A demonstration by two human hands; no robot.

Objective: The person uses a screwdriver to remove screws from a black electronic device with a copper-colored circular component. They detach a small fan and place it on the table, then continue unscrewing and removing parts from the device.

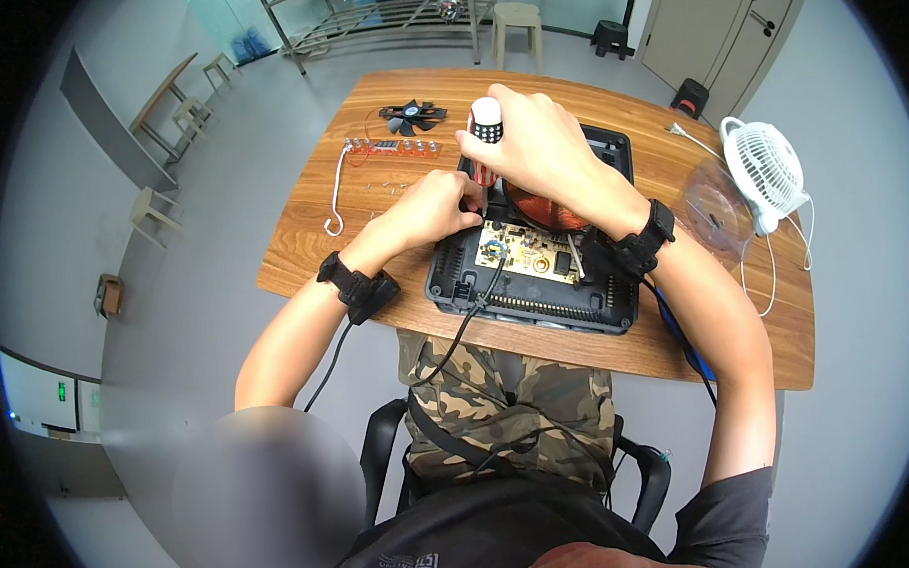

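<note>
A screwdriver [485, 123] with a white, black and red handle stands nearly upright in my right hand [544, 136], whose fingers are wrapped round the handle. Its shaft points down at the upper left corner of a yellowish circuit board [522, 254]. That board sits inside an open black plastic housing [545, 308], below a copper coil [544, 211] partly covered by my right hand and forearm. Beside the screwdriver's tip, my left hand [434, 207] is closed, thumb and fingers drawn together; what they hold, if anything, is hidden. A black cable [462, 329] runs from the board over the housing's near edge.
Left of the housing on the wooden table [313, 259] lie a small black fan [412, 116], a narrow red control board [395, 148], a white cable [335, 193] and several screws [391, 187]. A white desk fan [764, 168] and a clear plastic piece [710, 203] lie at right.
</note>
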